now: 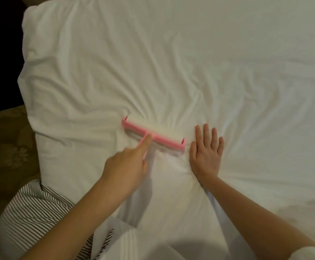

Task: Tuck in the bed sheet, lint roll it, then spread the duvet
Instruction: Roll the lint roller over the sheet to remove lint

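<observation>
A white bed sheet (181, 62) covers the mattress, creased in folds that fan out from the middle. A pink lint roller (153, 131) with a wide white roll lies pressed on the sheet near the centre. My left hand (126, 164) grips its pink handle, with the index finger stretched along the handle toward the roller head. My right hand (206, 152) lies flat on the sheet just right of the roller, fingers straight and spread. The duvet is not clearly visible.
The mattress's left edge and far-left corner (27, 19) border a dark gap. A patterned brown carpet (6, 147) lies at the left. Black-and-white striped fabric (29, 209) sits at the lower left, beside a white fabric piece with stitched lines (126, 244).
</observation>
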{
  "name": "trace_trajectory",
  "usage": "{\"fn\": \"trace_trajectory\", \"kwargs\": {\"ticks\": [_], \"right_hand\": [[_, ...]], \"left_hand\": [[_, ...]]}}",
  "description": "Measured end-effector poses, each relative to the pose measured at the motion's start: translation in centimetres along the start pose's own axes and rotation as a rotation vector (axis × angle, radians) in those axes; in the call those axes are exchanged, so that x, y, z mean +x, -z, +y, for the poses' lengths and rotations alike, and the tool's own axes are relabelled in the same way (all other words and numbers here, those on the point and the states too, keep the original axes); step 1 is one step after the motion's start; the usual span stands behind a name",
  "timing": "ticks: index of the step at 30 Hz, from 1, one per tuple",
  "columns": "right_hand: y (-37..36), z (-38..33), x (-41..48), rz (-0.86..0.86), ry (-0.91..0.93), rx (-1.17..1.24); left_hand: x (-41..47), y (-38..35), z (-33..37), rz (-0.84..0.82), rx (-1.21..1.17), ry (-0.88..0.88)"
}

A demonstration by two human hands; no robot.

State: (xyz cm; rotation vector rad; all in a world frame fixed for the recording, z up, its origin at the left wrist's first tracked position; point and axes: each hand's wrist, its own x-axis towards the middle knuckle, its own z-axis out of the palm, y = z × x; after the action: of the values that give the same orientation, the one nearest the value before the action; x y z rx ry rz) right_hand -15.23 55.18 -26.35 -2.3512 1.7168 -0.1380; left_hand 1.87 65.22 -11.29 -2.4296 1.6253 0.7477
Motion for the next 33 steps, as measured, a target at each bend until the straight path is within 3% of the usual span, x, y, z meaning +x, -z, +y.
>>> {"fn": "trace_trajectory", "kwargs": {"ticks": [3, 7, 11, 15, 20, 28, 33], "right_hand": [[-0.1, 0.1, 0.0, -0.016, 0.002, -0.005], [0.0, 0.1, 0.0, -0.007, 0.009, 0.002], [0.1, 0.0, 0.0, -0.019, 0.007, 0.019], [-0.2, 0.2, 0.0, 0.003, 0.010, 0.025], [-0.2, 0.2, 0.0, -0.006, 0.004, 0.021], [-0.1, 0.2, -0.1, -0.019, -0.006, 0.035], [0.1, 0.1, 0.0, -0.043, -0.016, 0.015]], "left_hand": [[-0.4, -0.1, 0.1, -0.061, 0.033, 0.014], [6.3, 1.5, 2.6, 0.099, -0.036, -0.014], [10.7, 2.8, 5.5, 0.113, -0.135, -0.053], [6.6, 2.5, 4.4, 0.085, -0.057, 0.001], [-0.7, -0.1, 1.2, -0.097, -0.076, 0.022], [9.6, 1.4, 4.3, 0.106, -0.263, -0.068], [4.6, -0.6, 3.2, 0.139, -0.253, 0.025]]}}
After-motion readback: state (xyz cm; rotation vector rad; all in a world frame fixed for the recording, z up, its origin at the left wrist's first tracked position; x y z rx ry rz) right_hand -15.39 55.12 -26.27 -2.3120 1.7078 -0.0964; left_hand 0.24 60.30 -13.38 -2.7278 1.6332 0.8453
